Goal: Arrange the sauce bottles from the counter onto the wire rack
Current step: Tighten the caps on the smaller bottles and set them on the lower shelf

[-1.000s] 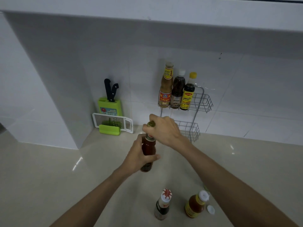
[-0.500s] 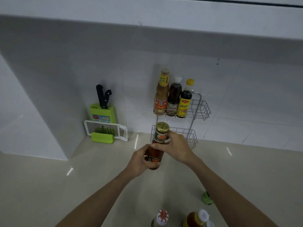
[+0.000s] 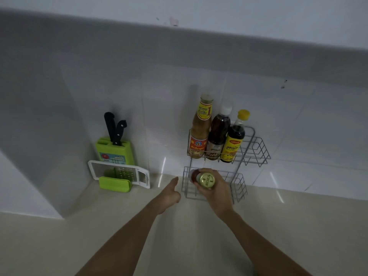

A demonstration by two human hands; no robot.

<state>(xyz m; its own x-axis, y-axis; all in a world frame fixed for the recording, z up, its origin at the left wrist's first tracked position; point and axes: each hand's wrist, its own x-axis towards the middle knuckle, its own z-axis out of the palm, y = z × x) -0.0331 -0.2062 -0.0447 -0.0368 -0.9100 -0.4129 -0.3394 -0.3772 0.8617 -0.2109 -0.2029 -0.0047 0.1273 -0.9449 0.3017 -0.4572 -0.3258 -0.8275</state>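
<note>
Sauce bottle (image 3: 203, 179) (gold cap up, probably glass, so rigid, weighty and breakable) hangs over the lower basket of the wire rack (image 3: 240, 188); a grip round its neck suits it. Left hand (image 3: 169, 193) floats empty beside the rack, fingers loosely extended. Right hand (image 3: 218, 193) wraps the bottle's upper body from above.

Home kitchen: tiled wall (image 3: 298, 120), knife block (image 3: 114, 149), sauce rack (image 3: 253, 148), counter (image 3: 59, 246).
</note>
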